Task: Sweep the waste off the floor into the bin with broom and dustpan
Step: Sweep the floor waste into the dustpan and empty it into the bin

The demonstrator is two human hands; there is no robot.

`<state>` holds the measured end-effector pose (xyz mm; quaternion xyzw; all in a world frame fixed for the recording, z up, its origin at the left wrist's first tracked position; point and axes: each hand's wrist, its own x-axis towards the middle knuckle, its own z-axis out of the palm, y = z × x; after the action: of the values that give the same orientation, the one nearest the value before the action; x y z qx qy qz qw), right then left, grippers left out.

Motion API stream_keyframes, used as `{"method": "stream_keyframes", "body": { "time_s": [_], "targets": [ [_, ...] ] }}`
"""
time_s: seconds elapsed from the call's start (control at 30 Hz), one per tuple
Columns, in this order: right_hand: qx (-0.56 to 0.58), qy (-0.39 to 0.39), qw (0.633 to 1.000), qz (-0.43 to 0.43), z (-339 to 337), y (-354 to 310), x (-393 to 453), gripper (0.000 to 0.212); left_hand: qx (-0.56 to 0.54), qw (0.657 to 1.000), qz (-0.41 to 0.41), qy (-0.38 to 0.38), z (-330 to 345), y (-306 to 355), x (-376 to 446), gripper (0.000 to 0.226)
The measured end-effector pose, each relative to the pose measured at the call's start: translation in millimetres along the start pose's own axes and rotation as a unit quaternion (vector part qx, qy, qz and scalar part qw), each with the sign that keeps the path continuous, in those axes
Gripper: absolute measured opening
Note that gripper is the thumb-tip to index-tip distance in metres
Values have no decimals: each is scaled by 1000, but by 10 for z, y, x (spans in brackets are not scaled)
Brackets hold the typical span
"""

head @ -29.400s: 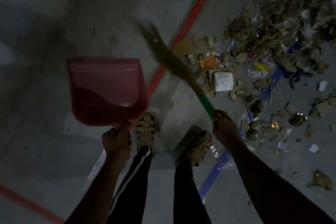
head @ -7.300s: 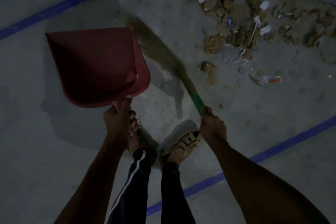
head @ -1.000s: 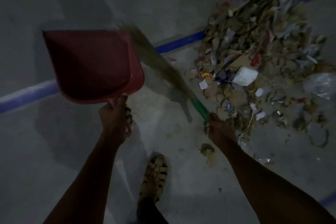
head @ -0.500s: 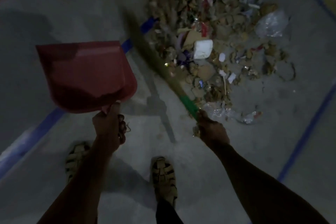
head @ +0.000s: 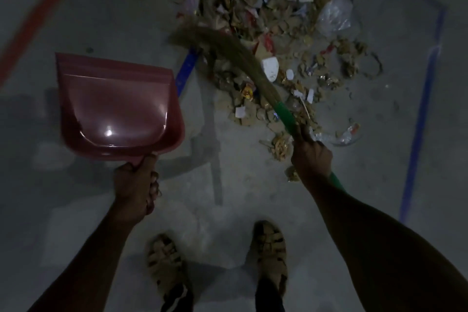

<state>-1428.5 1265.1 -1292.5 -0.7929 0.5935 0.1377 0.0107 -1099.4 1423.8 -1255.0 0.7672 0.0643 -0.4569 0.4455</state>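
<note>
2 hands grip tools: left hand (head: 136, 182) holds dustpan (head: 116, 106), right hand (head: 311, 157) clasps broom (head: 243, 58) over waste (head: 278, 33).

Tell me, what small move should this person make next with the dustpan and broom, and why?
Probably lower the red plastic dustpan to the grey concrete floor beside the heap of paper and cardboard waste. The left hand holds it empty in the air, while the right hand holds the green-handled grass broom over the heap.

The dustpan (head: 119, 106) sits ahead of the left hand (head: 135, 182). The broom (head: 235, 56) slants forward-left from the right hand (head: 311, 157), over the waste pile (head: 266, 33). A plastic bag (head: 334, 14) lies far ahead, right.
</note>
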Motion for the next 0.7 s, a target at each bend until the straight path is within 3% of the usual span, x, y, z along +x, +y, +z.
{"method": "stream_keyframes", "body": {
  "time_s": [0.13,0.23,0.3,0.43,0.5,0.57,0.7],
  "targets": [
    [31,53,996,69,-225,-235,-158,65,6,998,55,-43,-35,449,71,41],
    [97,51,975,194,-232,-336,-254,66,39,994,81,-69,84,735,132,37],
    [140,10,945,296,-157,-376,-297,68,54,990,85,-95,195,868,211,36],
    [223,-63,877,421,188,-364,-300,35,102,983,76,-135,465,952,457,38],
    [253,-109,841,466,370,-426,-315,31,123,980,67,-140,576,928,613,38],
    [261,-127,824,487,538,-570,-310,27,153,975,63,-150,693,917,814,38],
    [291,-117,837,449,750,-1083,-185,22,210,961,58,-172,799,933,1163,36]
  ]
}}
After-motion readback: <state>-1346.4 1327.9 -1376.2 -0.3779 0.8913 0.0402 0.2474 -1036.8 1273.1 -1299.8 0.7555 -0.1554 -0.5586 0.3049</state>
